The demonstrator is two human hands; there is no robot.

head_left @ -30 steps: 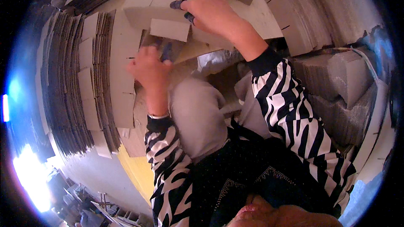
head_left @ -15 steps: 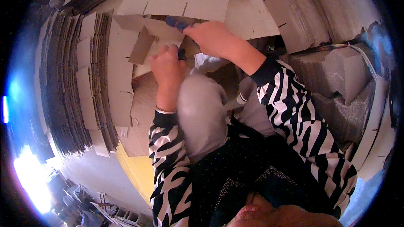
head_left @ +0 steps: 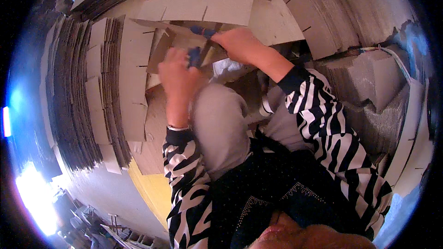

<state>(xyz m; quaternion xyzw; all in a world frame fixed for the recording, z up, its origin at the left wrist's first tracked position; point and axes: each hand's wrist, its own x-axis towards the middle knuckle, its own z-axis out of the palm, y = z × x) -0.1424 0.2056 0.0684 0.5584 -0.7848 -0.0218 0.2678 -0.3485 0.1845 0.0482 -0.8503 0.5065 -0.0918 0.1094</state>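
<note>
Cardboard piece (head_left: 184, 44): flat, brown, slotted, upper centre of the frame, lying among other cut sheets. Left hand (head_left: 177, 74): just below it, fingers curled shut around a small blue object (head_left: 194, 56); what the object is cannot be told. Right hand (head_left: 240, 45): to the right, fingers bent down onto the cardboard, a second blue object (head_left: 203, 31) at the fingertips. Stacked cardboard sheets (head_left: 106, 87): left of the frame, edges fanned. Grey trouser knee (head_left: 219, 120): centre, below the hands. Striped black-and-white sleeves (head_left: 323, 124): lower centre and right.
</note>
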